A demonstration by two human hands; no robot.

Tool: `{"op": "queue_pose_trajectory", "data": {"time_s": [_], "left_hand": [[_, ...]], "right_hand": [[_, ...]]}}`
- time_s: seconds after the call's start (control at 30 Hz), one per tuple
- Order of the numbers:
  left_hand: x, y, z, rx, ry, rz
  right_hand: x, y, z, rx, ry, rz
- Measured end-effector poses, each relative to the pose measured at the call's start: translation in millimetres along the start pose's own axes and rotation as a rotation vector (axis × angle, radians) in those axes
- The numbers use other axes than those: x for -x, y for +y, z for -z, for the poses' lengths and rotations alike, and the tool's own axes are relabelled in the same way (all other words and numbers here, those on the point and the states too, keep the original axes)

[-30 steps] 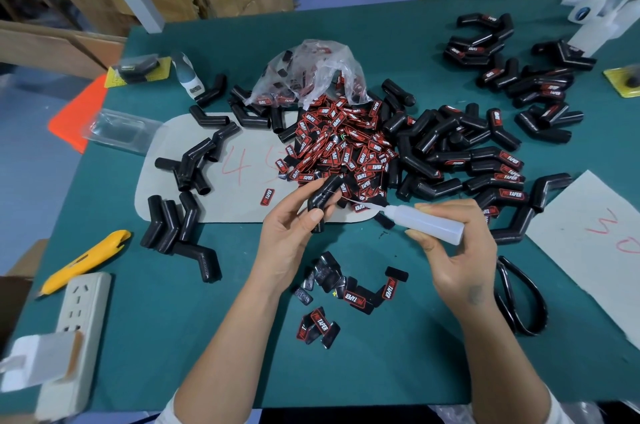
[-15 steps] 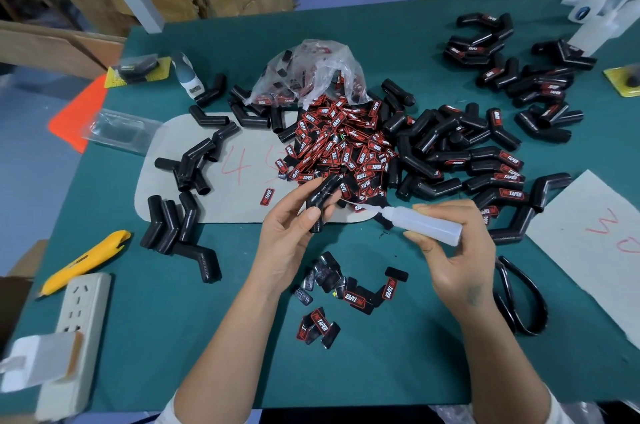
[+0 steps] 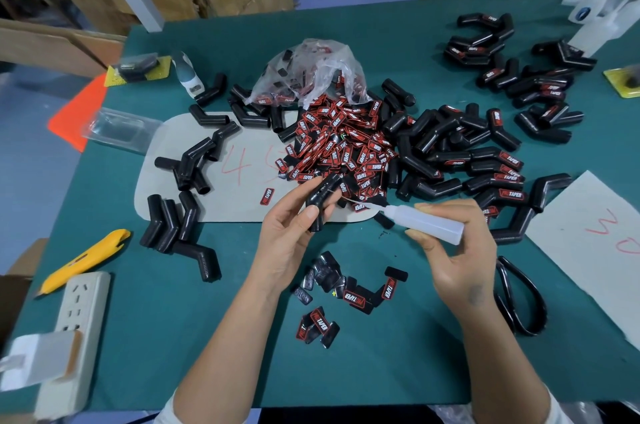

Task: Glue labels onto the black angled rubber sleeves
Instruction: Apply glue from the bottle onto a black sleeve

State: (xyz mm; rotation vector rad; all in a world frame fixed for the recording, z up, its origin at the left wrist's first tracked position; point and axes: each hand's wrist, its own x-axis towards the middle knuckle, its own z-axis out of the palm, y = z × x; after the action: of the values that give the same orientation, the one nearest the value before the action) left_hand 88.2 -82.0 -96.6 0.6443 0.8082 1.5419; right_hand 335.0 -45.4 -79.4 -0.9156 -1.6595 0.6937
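Green counter [image 3: 398, 52], cartons behind. Labelled sleeves [image 3: 498, 177] pile right; bare sleeves [image 3: 194, 160] wait left. We judge roughly half done. Our left hand [image 3: 287, 236] grips 1 sleeve [image 3: 320, 196]; right hand [image 3: 457, 250] grips the glue bottle [image 3: 426, 223], nozzle just beside it.

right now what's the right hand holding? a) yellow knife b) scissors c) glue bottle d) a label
c: the right hand grips the glue bottle, its thin nozzle aimed at the sleeve held in the left hand; the yellow knife lies untouched on the table.
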Motion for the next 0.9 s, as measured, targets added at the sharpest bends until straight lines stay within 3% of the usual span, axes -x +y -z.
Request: {"op": "queue_pose_trajectory", "data": {"time_s": [0.9], "left_hand": [[1.4,5.3,-7.2,0.036,0.034,0.024]], "right_hand": [[0.8,-2.1,-0.2,-0.003,-0.034,-0.013]]}}
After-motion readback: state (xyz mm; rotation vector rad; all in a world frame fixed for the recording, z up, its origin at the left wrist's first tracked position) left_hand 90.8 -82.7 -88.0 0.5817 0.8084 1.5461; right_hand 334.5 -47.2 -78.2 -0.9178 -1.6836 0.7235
